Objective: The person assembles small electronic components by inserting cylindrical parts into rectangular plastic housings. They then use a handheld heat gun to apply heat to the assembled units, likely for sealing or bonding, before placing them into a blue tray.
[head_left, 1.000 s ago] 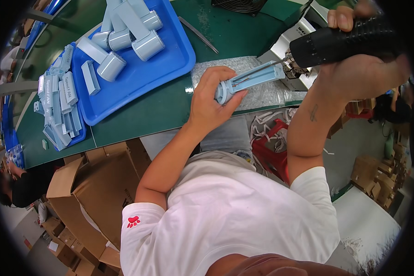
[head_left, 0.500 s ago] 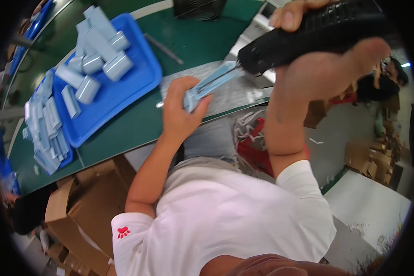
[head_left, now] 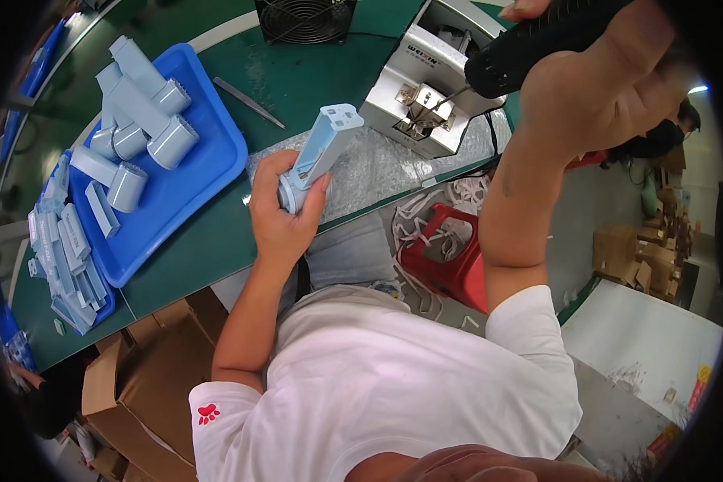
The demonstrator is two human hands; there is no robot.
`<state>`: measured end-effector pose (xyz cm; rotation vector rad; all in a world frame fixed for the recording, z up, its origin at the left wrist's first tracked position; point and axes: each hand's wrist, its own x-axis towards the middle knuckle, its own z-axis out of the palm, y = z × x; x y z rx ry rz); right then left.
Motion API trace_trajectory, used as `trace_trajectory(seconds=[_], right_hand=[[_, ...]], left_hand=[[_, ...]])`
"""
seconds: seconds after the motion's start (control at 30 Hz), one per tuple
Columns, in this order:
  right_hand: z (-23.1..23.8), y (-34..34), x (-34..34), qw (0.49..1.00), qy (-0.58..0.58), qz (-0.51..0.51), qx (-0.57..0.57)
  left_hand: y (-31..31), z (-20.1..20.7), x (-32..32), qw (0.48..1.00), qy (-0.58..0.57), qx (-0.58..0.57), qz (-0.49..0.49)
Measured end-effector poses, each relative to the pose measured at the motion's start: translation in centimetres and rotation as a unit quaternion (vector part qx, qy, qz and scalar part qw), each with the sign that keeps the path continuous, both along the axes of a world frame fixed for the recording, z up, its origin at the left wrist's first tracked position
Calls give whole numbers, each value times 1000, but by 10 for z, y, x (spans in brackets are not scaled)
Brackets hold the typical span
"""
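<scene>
My left hand (head_left: 283,201) grips a light-blue plastic housing (head_left: 323,149) by its rounded end, above a sheet of bubble wrap (head_left: 353,186). Its open channel faces up, with small parts inside too small to name. Up at the right, my right hand (head_left: 594,104) is wrapped round a black electric screwdriver (head_left: 530,52). The long thin bit reaches the metal head of a silver screw feeder (head_left: 426,88); whether a screw sits on the tip, I cannot tell.
A blue tray (head_left: 229,153) at the left carries several light-blue housings (head_left: 136,104). Beside it lie narrow light-blue covers (head_left: 68,261). Tweezers (head_left: 249,102) rest on the green table, and a black fan (head_left: 305,20) stands behind. A red stool (head_left: 446,257) and cardboard boxes (head_left: 149,386) are below.
The screwdriver bit has left the housing and moved right to the screw feeder. My left hand has shifted left with the housing, which now tilts more upright.
</scene>
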<state>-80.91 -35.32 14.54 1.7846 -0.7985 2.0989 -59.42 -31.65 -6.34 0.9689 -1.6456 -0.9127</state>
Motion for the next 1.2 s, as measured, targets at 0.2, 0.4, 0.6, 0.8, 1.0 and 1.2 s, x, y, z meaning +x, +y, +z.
trace_trajectory(seconds=[0.2,0.4,0.6,0.8,1.0,1.2], right_hand=[[5,18,12,983,-134,-45,119],[40,15,44,958,-97,-190,191],[1,3,-4,999,11,-14,32],[-4,26,-30,988,-74,16,134],[13,38,-45,893,-196,335,227],[15,23,-39,885,-198,357,224]], left_hand=[[-1,2,0,1000,-9,-15,-6],[0,1,4,1000,-13,-14,-5],[0,2,0,1000,-5,-18,-11],[2,4,4,999,-14,-23,-18],[-1,3,2,999,-8,-53,-12],[-1,-1,2,997,-6,-76,-18]])
